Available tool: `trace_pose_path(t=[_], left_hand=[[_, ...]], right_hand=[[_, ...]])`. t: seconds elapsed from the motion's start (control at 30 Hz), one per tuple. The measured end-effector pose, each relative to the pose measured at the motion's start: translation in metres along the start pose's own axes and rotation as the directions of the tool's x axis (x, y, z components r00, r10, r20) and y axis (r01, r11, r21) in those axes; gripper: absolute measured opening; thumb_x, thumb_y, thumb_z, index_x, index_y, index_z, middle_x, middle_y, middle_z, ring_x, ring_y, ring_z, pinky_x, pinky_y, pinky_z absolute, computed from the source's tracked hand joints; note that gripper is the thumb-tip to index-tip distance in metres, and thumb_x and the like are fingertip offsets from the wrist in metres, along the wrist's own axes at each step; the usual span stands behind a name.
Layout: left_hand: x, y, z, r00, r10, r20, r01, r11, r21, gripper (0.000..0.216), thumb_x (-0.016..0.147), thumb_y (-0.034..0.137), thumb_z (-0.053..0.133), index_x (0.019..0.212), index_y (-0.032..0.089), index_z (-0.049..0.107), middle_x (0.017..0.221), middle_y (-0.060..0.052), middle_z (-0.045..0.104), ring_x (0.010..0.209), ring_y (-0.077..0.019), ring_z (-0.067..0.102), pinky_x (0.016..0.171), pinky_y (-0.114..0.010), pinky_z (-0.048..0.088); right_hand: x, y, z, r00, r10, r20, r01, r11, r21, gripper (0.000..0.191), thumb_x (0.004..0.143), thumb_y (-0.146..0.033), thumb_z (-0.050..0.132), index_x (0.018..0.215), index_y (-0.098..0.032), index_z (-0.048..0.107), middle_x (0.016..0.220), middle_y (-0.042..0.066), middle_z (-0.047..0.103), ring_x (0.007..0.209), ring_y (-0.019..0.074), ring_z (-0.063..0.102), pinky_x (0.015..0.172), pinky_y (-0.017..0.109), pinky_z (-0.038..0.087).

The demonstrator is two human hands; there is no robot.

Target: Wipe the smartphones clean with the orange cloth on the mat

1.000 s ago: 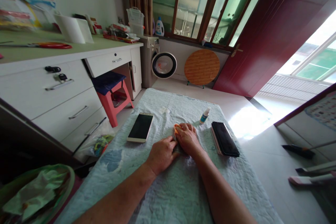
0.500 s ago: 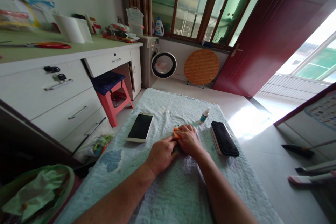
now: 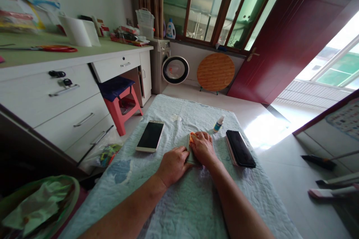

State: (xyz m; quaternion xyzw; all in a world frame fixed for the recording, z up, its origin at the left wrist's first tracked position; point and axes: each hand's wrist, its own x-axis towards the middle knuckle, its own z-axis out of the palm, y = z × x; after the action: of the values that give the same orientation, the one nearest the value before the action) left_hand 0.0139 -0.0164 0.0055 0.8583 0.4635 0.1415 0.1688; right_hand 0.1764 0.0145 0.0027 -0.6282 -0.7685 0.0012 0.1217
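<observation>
Grasping the near-left corner of a flat grey slab [image 3: 193,159], my left hand [image 3: 174,162] has its fingers along the edge and its thumb at the near end; my right hand [image 3: 202,147] is curled over an orange cloth [image 3: 192,136] on the slab, how tightly I cannot tell.

Left of centre, a white-framed phone [image 3: 150,136] lies flat on the quilted cover [image 3: 179,205], apart from my knuckles. At mid-frame is the slab, mostly hidden under my hands. If I push harder on the right than I hold on the left, I judge it could skid or twist, since the soft cover might ruck up beneath it.

Right of centre, a small spray bottle [image 3: 218,124] stands near my right hand; a wide sweep might topple it. Farther right, a black phone [image 3: 242,148] lies over something pinkish [image 3: 231,152]; a tug on the cover could shift both.
</observation>
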Motion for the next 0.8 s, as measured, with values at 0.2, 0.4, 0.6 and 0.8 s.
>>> trace_pose_path(t=[0.2,0.4,0.6,0.8], left_hand=[[0.000,-0.001,0.001,1.000,0.013,-0.005,-0.013,1.000,-0.005,0.024,0.083,0.038,0.066,0.101,0.023,0.062,0.104,-0.003,0.063,0.099,-0.0213,0.060,0.084,-0.029,0.046],[-0.001,0.001,-0.003,0.999,-0.016,0.033,0.016,1.000,-0.012,0.024,0.083,0.039,0.065,0.101,0.024,0.062,0.108,-0.002,0.063,0.102,-0.0210,0.059,0.086,-0.029,0.045],[0.000,0.001,-0.003,0.999,-0.016,0.040,0.016,1.000,-0.017,0.022,0.083,0.038,0.065,0.100,0.024,0.062,0.108,-0.002,0.063,0.102,-0.0208,0.059,0.087,-0.029,0.045],[0.000,0.000,0.000,1.000,-0.007,0.023,0.007,1.000,-0.016,0.023,0.082,0.038,0.067,0.100,0.023,0.062,0.109,-0.003,0.063,0.102,-0.0210,0.059,0.087,-0.029,0.045]], right_hand=[[-0.003,0.003,-0.010,0.996,0.089,0.009,-0.088,0.993,-0.078,0.022,0.095,-0.033,0.044,0.103,-0.022,0.061,0.107,0.009,0.057,0.104,0.0245,0.043,0.093,0.038,0.028],[-0.004,0.008,-0.012,0.984,0.177,0.023,-0.172,0.972,-0.158,0.025,0.095,-0.033,0.042,0.100,-0.019,0.062,0.105,0.013,0.056,0.101,0.0283,0.044,0.089,0.041,0.027],[-0.004,0.007,-0.005,0.975,0.224,-0.008,-0.222,0.962,-0.161,0.028,0.096,-0.030,0.039,0.101,-0.016,0.063,0.103,0.014,0.056,0.100,0.0290,0.045,0.087,0.040,0.029],[-0.005,0.001,-0.003,0.987,0.162,0.002,-0.160,0.976,-0.145,0.023,0.095,-0.029,0.044,0.105,-0.017,0.061,0.107,0.012,0.055,0.101,0.0273,0.044,0.088,0.038,0.030]])
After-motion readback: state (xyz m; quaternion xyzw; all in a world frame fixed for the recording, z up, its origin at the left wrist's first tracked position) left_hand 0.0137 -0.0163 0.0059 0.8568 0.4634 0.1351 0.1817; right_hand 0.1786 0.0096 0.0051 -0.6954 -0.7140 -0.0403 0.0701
